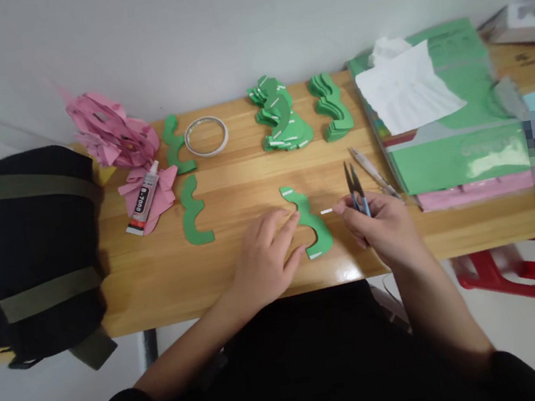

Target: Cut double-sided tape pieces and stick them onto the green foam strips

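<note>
My left hand (269, 254) lies on the table with its fingers stretched out. Its fingertips touch the left edge of a wavy green cutout (322, 236), which carries a short white strip at its top end and another at its bottom end. To the right, my right hand (376, 221) is closed around a pair of thread snips (357, 192), blades pointing away from me. Between that hand's thumb and finger a small white strip of tape (326, 211) sticks out toward the cutout, apart from it. A grey pen (374, 172) lies just beyond the right hand.
Behind are a tape roll (206, 136), a pile of taped green cutouts (286, 120) and a neat stack (332, 107). Single cutouts (194, 218), a glue tube (144, 202) and pink pieces (111, 133) lie left, beside a black bag (42, 241). A green packet (457, 159) lies right.
</note>
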{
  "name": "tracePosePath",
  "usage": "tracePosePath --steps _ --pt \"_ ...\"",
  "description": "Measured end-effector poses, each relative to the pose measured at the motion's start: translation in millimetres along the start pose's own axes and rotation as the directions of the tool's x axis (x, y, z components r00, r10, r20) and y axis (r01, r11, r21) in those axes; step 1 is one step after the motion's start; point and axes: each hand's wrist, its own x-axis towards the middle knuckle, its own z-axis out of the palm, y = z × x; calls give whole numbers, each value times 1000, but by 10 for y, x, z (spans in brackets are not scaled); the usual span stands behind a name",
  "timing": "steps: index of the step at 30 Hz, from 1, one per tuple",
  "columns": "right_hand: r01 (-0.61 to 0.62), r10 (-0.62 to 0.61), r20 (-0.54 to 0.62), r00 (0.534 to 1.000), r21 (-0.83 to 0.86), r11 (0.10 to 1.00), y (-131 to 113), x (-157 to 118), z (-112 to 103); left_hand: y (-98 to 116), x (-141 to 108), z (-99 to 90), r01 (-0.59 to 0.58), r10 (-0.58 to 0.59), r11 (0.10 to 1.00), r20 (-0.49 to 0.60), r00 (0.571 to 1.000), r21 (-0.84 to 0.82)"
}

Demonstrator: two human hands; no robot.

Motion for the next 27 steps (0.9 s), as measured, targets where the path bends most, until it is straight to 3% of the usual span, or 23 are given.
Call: tracePosePath --steps 3,7,13,27 --pt "4 1 27 1000 -162 987 85 -9 -49 -52 -64 34 -174 156 974 127 979 143" --pt "85 -73 54 996 -269 959 187 22 1 -103 -124 89 -215 170 957 225 959 193" --pt "123 -124 28 992 -447 886 272 53 85 -117 -152 166 -234 179 932 208 961 276" --pt "114 -170 -25 985 -646 755 266 17 183 -72 -133 243 -177 127 932 171 977 317"
